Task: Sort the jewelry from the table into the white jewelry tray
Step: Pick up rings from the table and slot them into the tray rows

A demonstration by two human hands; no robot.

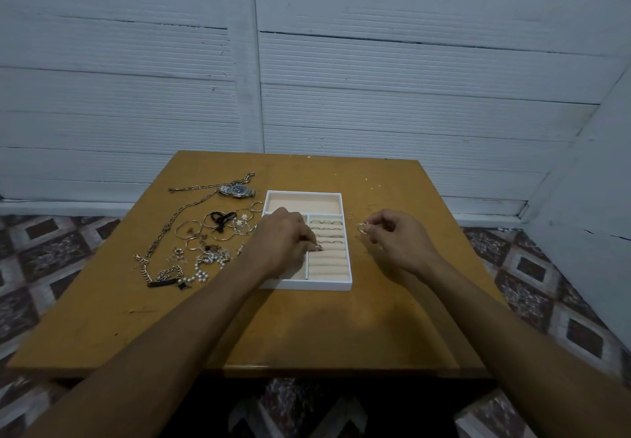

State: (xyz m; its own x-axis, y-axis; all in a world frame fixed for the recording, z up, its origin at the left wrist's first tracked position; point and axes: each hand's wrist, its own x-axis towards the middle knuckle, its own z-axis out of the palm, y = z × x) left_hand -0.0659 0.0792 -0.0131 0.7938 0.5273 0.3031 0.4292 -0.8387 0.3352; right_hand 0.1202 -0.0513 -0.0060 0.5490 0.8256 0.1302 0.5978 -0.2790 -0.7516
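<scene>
The white jewelry tray point(346, 286) with peach lining sits mid-table. Several rings point(326, 223) stand in its padded ring rolls at the right. My left hand point(281, 243) lies over the tray's left side and pinches a small ring point(318, 247) against a roll. My right hand point(397, 238) hovers just right of the tray and pinches a thin hoop ring point(362, 228). Left of the tray lies a loose pile of jewelry: a wristwatch point(238, 191), a long chain point(177, 220), several bangles and hoops point(218, 226), and pearl pieces point(201, 275).
The wooden table point(307, 331) stands against a white panelled wall point(341, 79). The tray's back compartment point(304, 202) holds nothing visible. Patterned floor tiles point(532, 287) show on both sides of the table.
</scene>
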